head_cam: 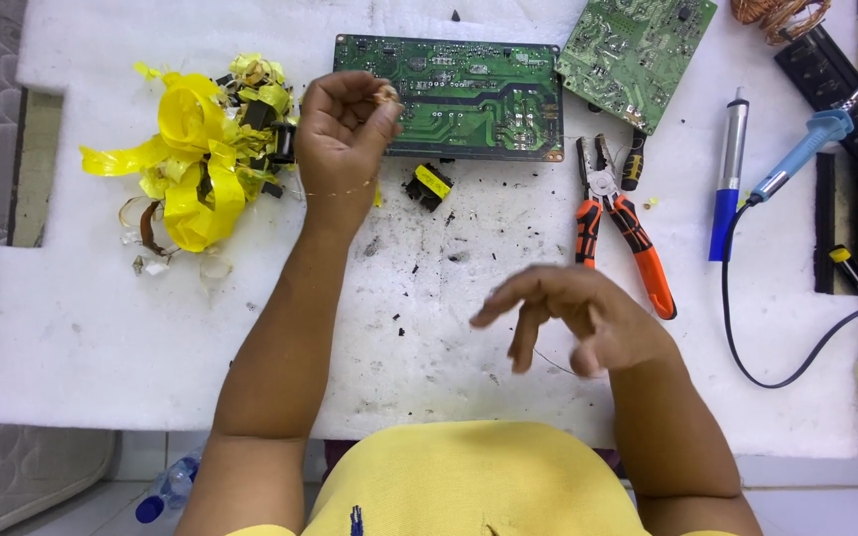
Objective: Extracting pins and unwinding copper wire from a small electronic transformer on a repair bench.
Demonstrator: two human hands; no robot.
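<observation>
- The left hand pinches a small coil between thumb and fingertips, lifted over the long circuit board, likely so its thin wire hangs free.
- The right hand hovers above the white pad, fingers loosely spread and empty.
- Two circuit boards, one pair of pliers, one soldering iron, and one pile of yellow tape.
</observation>
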